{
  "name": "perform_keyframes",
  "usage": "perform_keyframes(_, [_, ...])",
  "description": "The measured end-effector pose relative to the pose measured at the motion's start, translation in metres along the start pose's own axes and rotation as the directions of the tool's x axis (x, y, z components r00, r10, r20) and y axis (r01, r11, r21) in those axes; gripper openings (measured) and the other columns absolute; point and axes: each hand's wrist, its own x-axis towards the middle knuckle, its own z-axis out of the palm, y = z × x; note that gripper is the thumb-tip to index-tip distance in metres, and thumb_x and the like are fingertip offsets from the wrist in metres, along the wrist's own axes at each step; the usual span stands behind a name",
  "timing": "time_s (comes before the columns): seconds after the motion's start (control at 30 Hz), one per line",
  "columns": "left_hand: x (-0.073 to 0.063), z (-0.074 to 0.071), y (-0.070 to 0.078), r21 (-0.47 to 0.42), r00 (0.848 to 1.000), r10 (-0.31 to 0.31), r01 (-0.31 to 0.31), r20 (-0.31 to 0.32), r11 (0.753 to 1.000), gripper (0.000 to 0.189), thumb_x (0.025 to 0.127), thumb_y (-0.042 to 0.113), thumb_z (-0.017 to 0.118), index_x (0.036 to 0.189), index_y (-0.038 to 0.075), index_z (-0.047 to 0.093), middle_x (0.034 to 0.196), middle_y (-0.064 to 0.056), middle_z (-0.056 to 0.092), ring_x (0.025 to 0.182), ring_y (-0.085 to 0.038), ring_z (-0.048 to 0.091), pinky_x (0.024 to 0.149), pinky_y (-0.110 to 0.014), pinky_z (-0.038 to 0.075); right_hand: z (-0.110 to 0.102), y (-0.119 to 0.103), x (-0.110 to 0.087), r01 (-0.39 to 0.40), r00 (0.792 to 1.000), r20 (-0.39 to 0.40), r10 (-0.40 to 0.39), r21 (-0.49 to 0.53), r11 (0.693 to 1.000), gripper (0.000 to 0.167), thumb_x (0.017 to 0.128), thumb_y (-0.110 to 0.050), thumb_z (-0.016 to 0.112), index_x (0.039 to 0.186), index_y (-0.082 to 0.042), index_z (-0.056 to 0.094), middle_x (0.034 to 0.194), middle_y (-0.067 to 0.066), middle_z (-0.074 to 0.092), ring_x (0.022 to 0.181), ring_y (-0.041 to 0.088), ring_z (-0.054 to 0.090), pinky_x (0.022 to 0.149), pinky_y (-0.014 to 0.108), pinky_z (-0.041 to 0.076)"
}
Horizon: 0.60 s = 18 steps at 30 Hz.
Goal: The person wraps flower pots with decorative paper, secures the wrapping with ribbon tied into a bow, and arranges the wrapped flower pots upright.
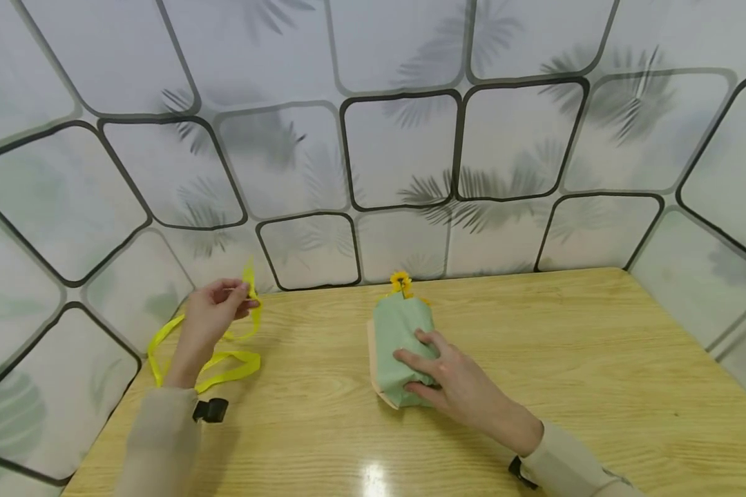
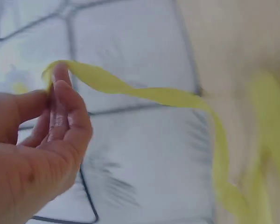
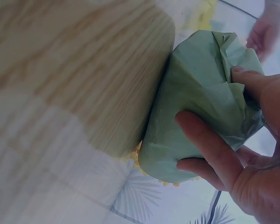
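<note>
My left hand (image 1: 214, 310) is raised at the left side of the table, pinching a yellow ribbon (image 2: 154, 94) between thumb and fingertips. From the pinch the ribbon trails down in loose loops around the forearm. Right of the table's middle lies a small bouquet wrapped in pale green paper (image 1: 404, 321), with a yellow flower (image 1: 400, 281) poking out at its far end. My right hand (image 1: 454, 379) grips the wrapped bouquet from the right, fingers spread over its top. In the right wrist view the paper (image 3: 191, 88) is folded and creased near the thumb.
The light wood table (image 1: 597, 359) reaches back to a patterned curtain (image 1: 404, 152) with dark rounded squares and leaf prints, which also closes off both sides. A beige paper edge (image 1: 371, 359) shows along the left of the green wrap.
</note>
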Motion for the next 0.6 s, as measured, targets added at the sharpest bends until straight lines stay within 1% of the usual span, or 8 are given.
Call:
perform_keyframes(0.03, [0.000,0.002,0.010,-0.128,1.000,0.026,-0.027,-0.007,0.991,0.035,0.105,0.031,0.058,0.124,0.001,0.060,0.102,0.003,0.072,0.092,-0.007,0.075,0.081,-0.021,0.060,0.000,0.000,0.000,-0.003,1.000,0.003,0.003,0.000,1.000,0.054,0.081,-0.028,0.087,0.132,-0.020,0.071,0.134,0.024,0.057,0.115,0.040,0.067,0.088,0.046,0.061])
perform_keyframes(0.07, [0.000,0.004,0.020,-0.250,0.998,0.057,-0.057,-0.009,0.967,0.033,0.104,0.030,0.059,0.121,0.002,0.059,0.102,0.004,0.071,0.094,-0.006,0.075,0.084,-0.020,0.060,0.000,0.000,-0.001,-0.006,1.000,0.005,0.006,0.004,1.000,0.054,0.081,-0.028,0.087,0.132,-0.020,0.071,0.134,0.024,0.057,0.116,0.040,0.067,0.088,0.046,0.061])
perform_keyframes(0.17, [0.001,0.012,0.045,-0.539,0.986,0.164,-0.136,0.005,0.831,0.024,0.102,0.024,0.062,0.114,0.004,0.060,0.106,0.001,0.070,0.100,-0.009,0.075,0.090,-0.022,0.059,-0.001,-0.001,-0.001,-0.010,1.000,0.009,0.010,0.006,1.000,0.054,0.082,-0.029,0.087,0.133,-0.020,0.070,0.134,0.024,0.057,0.117,0.040,0.066,0.089,0.046,0.061])
perform_keyframes(0.23, [0.001,0.019,0.058,-0.631,0.974,0.226,-0.169,0.010,0.757,0.019,0.101,0.021,0.063,0.110,0.005,0.062,0.108,-0.002,0.071,0.106,-0.013,0.075,0.093,-0.024,0.058,0.000,-0.001,-0.001,-0.010,1.000,0.011,0.010,0.009,1.000,0.055,0.082,-0.029,0.086,0.134,-0.020,0.070,0.133,0.024,0.057,0.117,0.040,0.066,0.089,0.046,0.061])
perform_keyframes(0.3, [0.002,0.027,0.067,-0.674,0.964,0.265,-0.185,0.017,0.715,0.014,0.101,0.018,0.064,0.107,0.006,0.064,0.108,-0.003,0.070,0.110,-0.015,0.074,0.096,-0.026,0.057,0.000,-0.001,-0.001,-0.011,1.000,0.012,0.011,0.009,1.000,0.055,0.082,-0.029,0.086,0.134,-0.020,0.070,0.133,0.024,0.057,0.118,0.040,0.066,0.090,0.046,0.061])
perform_keyframes(0.37, [0.003,0.035,0.072,-0.673,0.959,0.282,-0.193,0.025,0.714,0.013,0.101,0.017,0.063,0.107,0.006,0.066,0.108,-0.003,0.071,0.113,-0.015,0.073,0.098,-0.027,0.056,-0.001,-0.001,0.000,-0.009,1.000,0.014,0.009,0.006,1.000,0.055,0.082,-0.029,0.086,0.134,-0.020,0.070,0.133,0.025,0.057,0.118,0.040,0.066,0.090,0.047,0.060])
perform_keyframes(0.47, [0.008,0.049,0.072,-0.635,0.965,0.262,-0.185,0.029,0.750,0.015,0.101,0.016,0.063,0.110,0.004,0.067,0.108,-0.002,0.071,0.112,-0.014,0.073,0.098,-0.028,0.057,-0.001,0.000,-0.001,-0.014,1.000,0.016,0.013,0.008,1.000,0.055,0.083,-0.029,0.086,0.134,-0.019,0.070,0.134,0.025,0.057,0.118,0.041,0.065,0.090,0.047,0.060])
perform_keyframes(0.6, [0.016,0.070,0.063,-0.432,0.988,0.155,-0.150,-0.024,0.889,0.020,0.101,0.021,0.066,0.114,0.006,0.068,0.102,0.005,0.075,0.097,-0.009,0.076,0.084,-0.025,0.061,-0.001,0.001,-0.001,-0.012,1.000,0.020,0.012,0.011,1.000,0.055,0.084,-0.029,0.085,0.135,-0.019,0.069,0.135,0.025,0.056,0.119,0.041,0.065,0.091,0.047,0.060])
